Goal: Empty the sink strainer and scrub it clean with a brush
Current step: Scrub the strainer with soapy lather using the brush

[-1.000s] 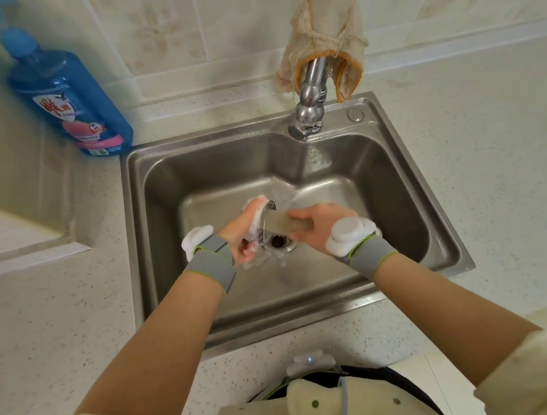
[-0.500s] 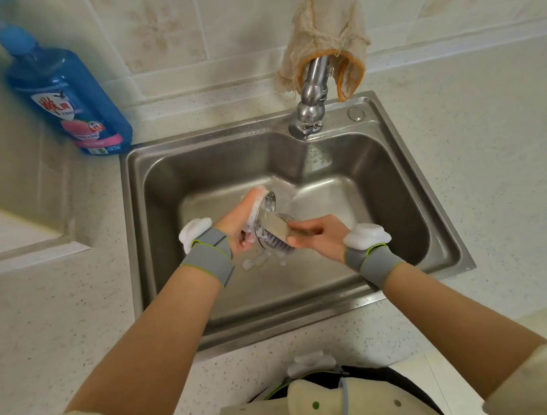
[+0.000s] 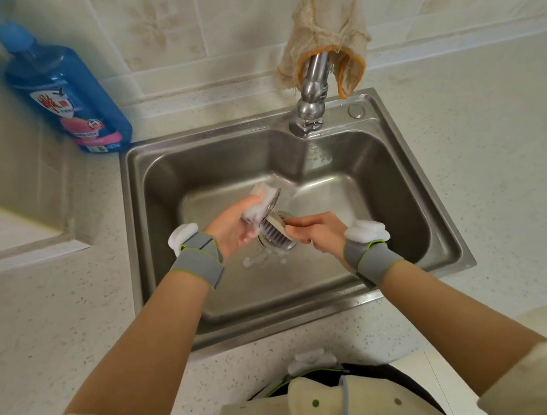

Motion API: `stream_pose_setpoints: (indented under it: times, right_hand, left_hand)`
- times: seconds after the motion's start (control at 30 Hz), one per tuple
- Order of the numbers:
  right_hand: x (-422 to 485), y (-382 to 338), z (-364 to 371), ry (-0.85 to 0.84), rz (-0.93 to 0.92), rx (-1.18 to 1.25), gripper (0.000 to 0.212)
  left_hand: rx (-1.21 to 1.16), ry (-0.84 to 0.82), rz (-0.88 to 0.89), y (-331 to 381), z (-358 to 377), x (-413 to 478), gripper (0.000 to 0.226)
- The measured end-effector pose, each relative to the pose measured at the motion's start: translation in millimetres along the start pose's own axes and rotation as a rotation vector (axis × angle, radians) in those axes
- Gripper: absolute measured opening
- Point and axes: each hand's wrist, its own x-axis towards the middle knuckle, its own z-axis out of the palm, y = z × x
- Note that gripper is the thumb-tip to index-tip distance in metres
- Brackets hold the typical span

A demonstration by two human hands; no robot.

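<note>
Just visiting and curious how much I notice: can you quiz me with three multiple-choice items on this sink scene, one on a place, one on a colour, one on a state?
1. Where does the cloth hang?
A) over the faucet
B) folded on the counter
C) on a wall hook

2. What colour is the soap bottle?
A) green
B) blue
C) white

3. How is the strainer?
A) flat on the counter
B) hanging on a hook
C) held up tilted, foamy

Answers:
1 A, it drapes the faucet's top.
2 B, its body is clear blue.
3 C, it is lifted off the sink floor, with the brush close by it.
</note>
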Motion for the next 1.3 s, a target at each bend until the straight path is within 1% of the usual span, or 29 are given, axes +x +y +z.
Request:
stream_pose_setpoints:
  times: [0.07,0.13,0.17,0.2,0.27,0.3,0.33,0.37,0.43,0.47,0.5,0.53,0.6,0.63,0.67,0.7,0.73,0.8,0.83,0.87,0.93,1.0,1.1,1.13,1.23,1.3]
  right_hand:
    - [-3.7,-2.8,3.9,-0.056,0.056,0.055,0.037]
    - [-9.2,-3.8,8.3,-0.083,0.039,0.028,0.040]
    - [-10.5,-3.6,9.9,-0.068,0.012,-0.065,0.042]
    - [-11.6,-3.0,9.9,-0.034,-0.033,-0.241,0.045]
    - [-12.0,-3.7,4.1,0.070,-0.118,-0.699,0.049]
    - [-13.7,-7.2,-0.3,0.138,-0.161,-0.862,0.049]
    - [-14.6,-9.2,-2.8,0.189,-0.203,-0.965,0.049]
    - [-16.6,-11.4,-3.8,0.217,-0.241,-1.016,0.049]
    - [-19.3,-9.7,0.2,0.217,-0.254,-1.060,0.049]
    - [-20.4,-7.8,2.5,0.190,-0.226,-1.022,0.049]
    - [-20.4,-6.3,4.6,0.146,-0.173,-0.928,0.049]
    - [-19.3,-5.0,6.8,0.097,-0.109,-0.760,0.048]
    - [-14.6,-0.4,11.0,0.002,-0.004,-0.351,0.047]
    - [-12.7,0.2,11.2,-0.019,0.013,-0.214,0.046]
    - [-12.1,0.8,9.6,-0.028,0.014,-0.162,0.045]
    - [-11.4,0.1,6.8,-0.023,0.007,-0.177,0.045]
    - [-10.3,-1.1,2.7,-0.001,-0.011,-0.257,0.045]
    - [-10.5,-5.0,-5.7,0.085,-0.062,-0.524,0.047]
    - [-13.1,-7.8,-8.4,0.123,-0.076,-0.613,0.047]
    - [-15.1,-9.4,-9.9,0.155,-0.090,-0.651,0.047]
    - [-17.6,-8.1,-9.2,0.201,-0.104,-0.593,0.047]
    - [-17.5,-6.6,-3.1,0.217,-0.089,-0.428,0.048]
    - [-11.6,-10.6,7.6,0.194,-0.074,-0.265,0.048]
    - [-10.2,-13.2,8.2,0.190,-0.067,-0.259,0.048]
    - [-11.2,-18.9,2.9,0.169,-0.031,-0.293,0.047]
    - [-12.8,-19.7,2.6,0.181,-0.042,-0.301,0.047]
  left_hand:
    - [0.114,0.003,-0.015,-1.7,-6.1,-1.6,0.042]
    - [0.177,0.045,-0.068,-3.8,-9.7,-3.5,0.049]
    - [0.182,0.066,-0.100,-5.0,-10.5,-3.8,0.050]
    - [0.176,0.080,-0.131,-7.1,-11.1,-3.7,0.049]
    - [0.150,0.094,-0.186,-10.7,-9.3,-3.7,0.049]
    - [0.120,0.101,-0.207,-10.8,-6.9,-4.7,0.050]
    - [0.077,0.106,-0.220,-11.1,-5.2,-4.6,0.051]
    - [0.030,0.109,-0.229,-9.9,-2.9,-3.6,0.052]
    - [-0.036,0.133,-0.242,-6.1,2.3,-1.0,0.050]
    - [-0.054,0.150,-0.247,-4.3,4.9,-0.3,0.048]
    - [-0.070,0.168,-0.256,-3.8,6.5,0.8,0.047]
    - [-0.086,0.187,-0.266,-3.3,7.3,1.6,0.047]
    - [-0.131,0.206,-0.305,-1.1,7.4,0.1,0.047]
    - [-0.149,0.192,-0.324,2.3,7.3,-2.3,0.045]
    - [-0.156,0.169,-0.338,5.0,7.4,-4.3,0.041]
    - [-0.162,0.148,-0.346,6.8,7.3,-5.9,0.036]
    - [-0.173,0.127,-0.350,7.5,7.2,-7.0,0.032]
    - [-0.224,0.109,-0.355,2.9,7.4,-8.0,0.033]
    - [-0.259,0.112,-0.359,-0.5,8.4,-7.8,0.034]
    - [-0.296,0.118,-0.358,-3.4,9.0,-7.3,0.033]
    - [-0.370,0.135,-0.351,-7.2,9.4,-7.1,0.030]
    - [-0.397,0.138,-0.329,-8.4,11.3,-6.5,0.027]
    - [-0.372,0.119,-0.321,-9.0,18.6,-3.9,0.033]
    - [-0.380,0.101,-0.316,-7.3,19.7,-3.1,0.034]
    - [-0.384,0.061,-0.305,-2.2,20.5,-3.5,0.025]
    - [-0.363,0.074,-0.313,-2.9,19.4,-1.8,0.031]
